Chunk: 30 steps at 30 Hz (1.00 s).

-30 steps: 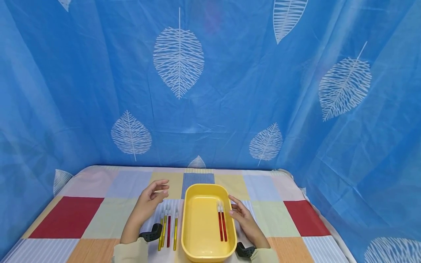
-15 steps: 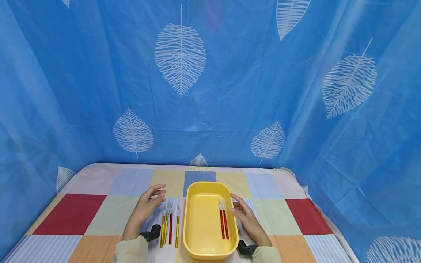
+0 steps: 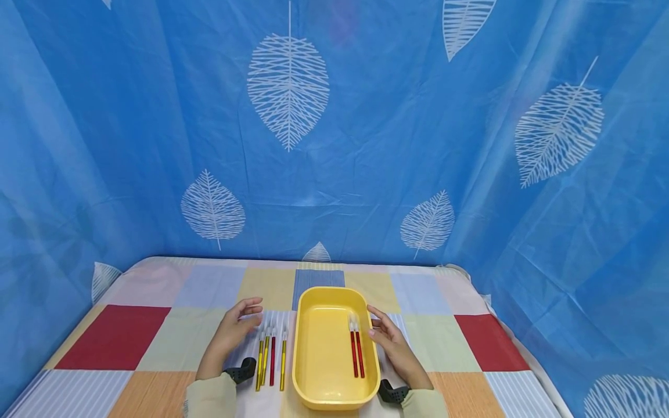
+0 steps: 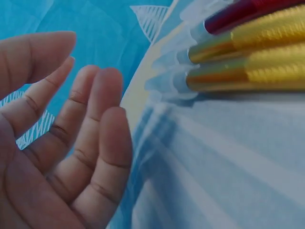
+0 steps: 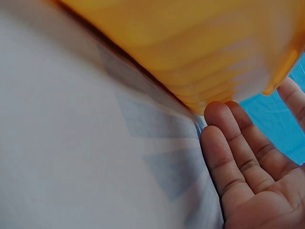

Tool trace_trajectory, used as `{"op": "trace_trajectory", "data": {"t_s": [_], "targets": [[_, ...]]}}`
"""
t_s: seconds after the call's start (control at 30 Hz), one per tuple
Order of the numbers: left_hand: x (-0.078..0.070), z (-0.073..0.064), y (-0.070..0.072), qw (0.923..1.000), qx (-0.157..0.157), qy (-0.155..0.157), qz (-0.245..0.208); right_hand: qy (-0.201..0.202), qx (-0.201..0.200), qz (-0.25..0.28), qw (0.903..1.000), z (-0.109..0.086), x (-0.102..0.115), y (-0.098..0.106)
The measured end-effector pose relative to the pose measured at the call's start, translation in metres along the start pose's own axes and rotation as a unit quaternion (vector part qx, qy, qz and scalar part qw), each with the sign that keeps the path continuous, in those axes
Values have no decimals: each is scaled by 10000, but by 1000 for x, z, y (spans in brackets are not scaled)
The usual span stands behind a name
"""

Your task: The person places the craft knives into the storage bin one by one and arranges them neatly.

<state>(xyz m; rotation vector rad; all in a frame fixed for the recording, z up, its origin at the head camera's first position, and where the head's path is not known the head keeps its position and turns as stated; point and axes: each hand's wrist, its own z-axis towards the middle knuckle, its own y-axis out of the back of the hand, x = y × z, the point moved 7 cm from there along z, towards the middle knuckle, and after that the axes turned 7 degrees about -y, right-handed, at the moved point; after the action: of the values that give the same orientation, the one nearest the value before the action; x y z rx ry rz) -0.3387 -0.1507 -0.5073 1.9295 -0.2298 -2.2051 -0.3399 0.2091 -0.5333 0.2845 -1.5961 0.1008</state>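
Note:
A yellow plastic tray (image 3: 334, 399) stands on the patchwork cloth, with two red capped pens (image 3: 357, 354) lying side by side in its right half. Left of it, several capped pens lie in a row on the cloth: gold pens (image 3: 283, 364) and one red pen (image 3: 272, 361), all with clear caps pointing away. My left hand (image 3: 235, 328) is beside this row with loosely bent fingers and holds nothing; in the left wrist view the gold pens (image 4: 238, 74) are apart from its fingertips. My right hand (image 3: 394, 347) has relaxed fingers at the tray's right side, fingertips right at the wall (image 5: 190, 62).
A checked patchwork cloth (image 3: 188, 325) covers the table. Behind and on both sides hangs a blue curtain (image 3: 360, 145) with white leaf prints. Each wrist wears a black strap mount, the left mount (image 3: 241, 370) close beside the pens.
The left hand has lowered slightly, its fingers drawing a little nearer the cloth. The whole head view has shifted a bit. The right hand stays at the tray, and the pens lie as before.

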Motion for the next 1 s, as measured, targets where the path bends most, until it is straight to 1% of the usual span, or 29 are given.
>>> {"op": "trace_trajectory", "data": {"t_s": [0.13, 0.27, 0.4, 0.57, 0.77, 1.0], "targets": [[3, -1, 0, 9998, 85, 104, 118, -25, -26, 14, 10000, 0, 0, 0], [5, -4, 0, 9991, 141, 173, 357, -20, -53, 2, 10000, 0, -1, 0], [7, -6, -2, 9975, 307, 264, 587, -11, -48, -26, 10000, 0, -1, 1], [9, -6, -4, 9957, 411, 415, 719, 12, -42, -36, 10000, 0, 0, 2], [11, -5, -6, 9946, 479, 401, 829, 26, -24, -67, 10000, 0, -1, 2], [15, -4, -9, 9872, 683, 535, 1335, -79, 3, 10, 10000, 0, -1, 1]]}}
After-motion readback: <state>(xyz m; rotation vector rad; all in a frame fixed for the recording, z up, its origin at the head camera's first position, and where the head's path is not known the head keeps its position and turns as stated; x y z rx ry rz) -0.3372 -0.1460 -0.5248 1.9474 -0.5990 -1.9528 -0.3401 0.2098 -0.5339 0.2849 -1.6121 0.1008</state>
